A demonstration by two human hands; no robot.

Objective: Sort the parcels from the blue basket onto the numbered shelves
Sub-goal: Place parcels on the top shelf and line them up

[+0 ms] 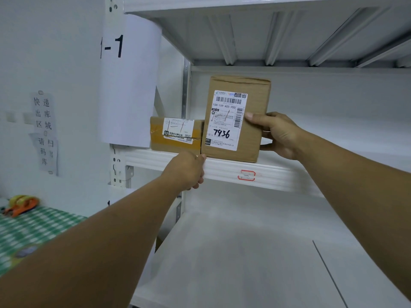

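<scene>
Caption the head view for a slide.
Right hand grips upright brown cardboard parcel marked 7936 on white metal shelf beside yellow-taped cardboard box; left hand at shelf edge.

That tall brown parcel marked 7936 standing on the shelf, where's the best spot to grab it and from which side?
Probably its right edge, coming from the right: the tall parcel stands upright with open shelf there, while the flat parcel crowds its left side. The right hand pinches that edge, thumb on the front.

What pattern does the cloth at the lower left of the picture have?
The fabric tablecloth is green-and-white checked; the head view shows it best.
</scene>
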